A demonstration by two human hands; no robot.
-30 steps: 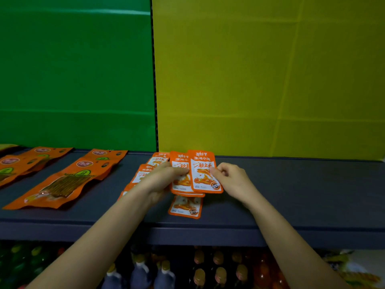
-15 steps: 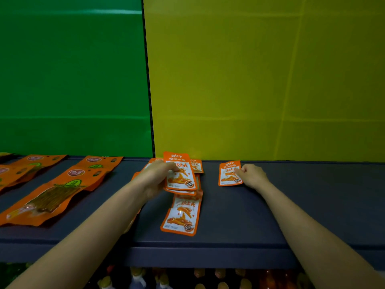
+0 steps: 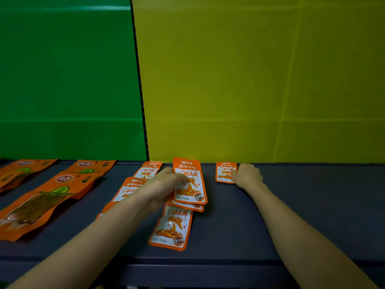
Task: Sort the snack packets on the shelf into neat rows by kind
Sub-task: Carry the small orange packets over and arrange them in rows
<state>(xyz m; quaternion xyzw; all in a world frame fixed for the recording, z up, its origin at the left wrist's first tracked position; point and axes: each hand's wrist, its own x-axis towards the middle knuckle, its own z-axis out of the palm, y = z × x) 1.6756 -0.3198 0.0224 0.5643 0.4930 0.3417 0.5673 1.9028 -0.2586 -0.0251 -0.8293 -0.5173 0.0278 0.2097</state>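
Observation:
My left hand grips a small stack of little orange-and-white snack packets, lifted slightly over the dark shelf. Another such packet lies flat just below the stack. More of them lie partly hidden behind my left hand and forearm. My right hand rests on the right edge of a single small packet lying at the back of the shelf by the yellow wall. Larger orange packets with a clear window lie in rows at the left.
A green panel and a yellow panel form the back wall. The shelf's front edge runs along the bottom. More long orange packets lie at the back left.
My right hand took one small packet from the stack and carried it right, laying it at the back of the shelf. My left hand kept hold of the stack. The camera tilted up slightly.

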